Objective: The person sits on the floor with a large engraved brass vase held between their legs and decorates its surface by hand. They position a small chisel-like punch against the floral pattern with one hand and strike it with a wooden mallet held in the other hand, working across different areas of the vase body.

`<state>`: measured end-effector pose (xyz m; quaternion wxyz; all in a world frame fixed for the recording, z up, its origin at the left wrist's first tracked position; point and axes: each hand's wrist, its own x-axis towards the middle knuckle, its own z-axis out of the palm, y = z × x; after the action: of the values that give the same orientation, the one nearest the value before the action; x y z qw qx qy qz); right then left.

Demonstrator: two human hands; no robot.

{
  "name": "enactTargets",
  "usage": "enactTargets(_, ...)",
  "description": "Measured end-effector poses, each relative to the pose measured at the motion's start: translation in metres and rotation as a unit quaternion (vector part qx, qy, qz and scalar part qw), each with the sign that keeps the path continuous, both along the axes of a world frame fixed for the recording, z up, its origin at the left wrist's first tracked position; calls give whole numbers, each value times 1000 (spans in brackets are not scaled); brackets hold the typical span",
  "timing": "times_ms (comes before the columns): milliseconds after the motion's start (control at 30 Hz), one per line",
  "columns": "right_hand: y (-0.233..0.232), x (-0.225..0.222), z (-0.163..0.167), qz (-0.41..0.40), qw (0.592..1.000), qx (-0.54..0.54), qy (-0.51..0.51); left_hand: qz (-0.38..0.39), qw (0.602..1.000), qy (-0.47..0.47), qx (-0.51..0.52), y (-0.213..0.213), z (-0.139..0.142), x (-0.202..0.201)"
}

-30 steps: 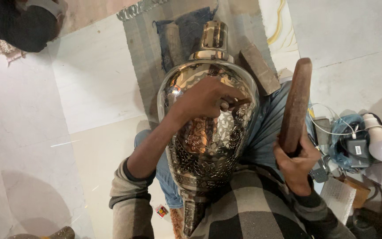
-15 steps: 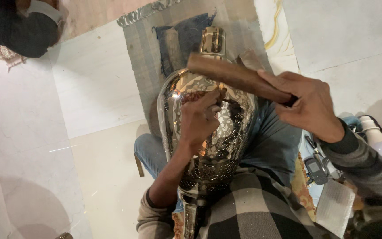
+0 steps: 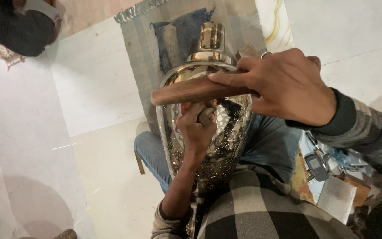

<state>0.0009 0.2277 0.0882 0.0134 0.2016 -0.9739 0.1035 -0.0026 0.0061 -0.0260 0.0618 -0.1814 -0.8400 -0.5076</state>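
A shiny engraved metal vase (image 3: 219, 132) lies across the person's lap, neck pointing away over a grey mat (image 3: 147, 53) on the pale floor (image 3: 67, 132). The right hand (image 3: 288, 86) is clenched around 1 wooden stick (image 3: 191, 90), held level across the vase's shoulder and touching or just above it. The left hand (image 3: 195, 128) presses against the vase's belly just below the stick, fingers curled on a small dark tool (image 3: 206, 116); what it is cannot be told. A small dark handset (image 3: 317, 166) lies near the right knee among clutter.
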Motion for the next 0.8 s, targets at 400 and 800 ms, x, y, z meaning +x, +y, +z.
enactTargets(400,9,7,-15,-55,994,-93,-33,12,1000,3,17,-2,-7,2)
enactTargets(800,-22,74,-133,-276,758,-586,-82,21,984,-80,158,-5,-2,6)
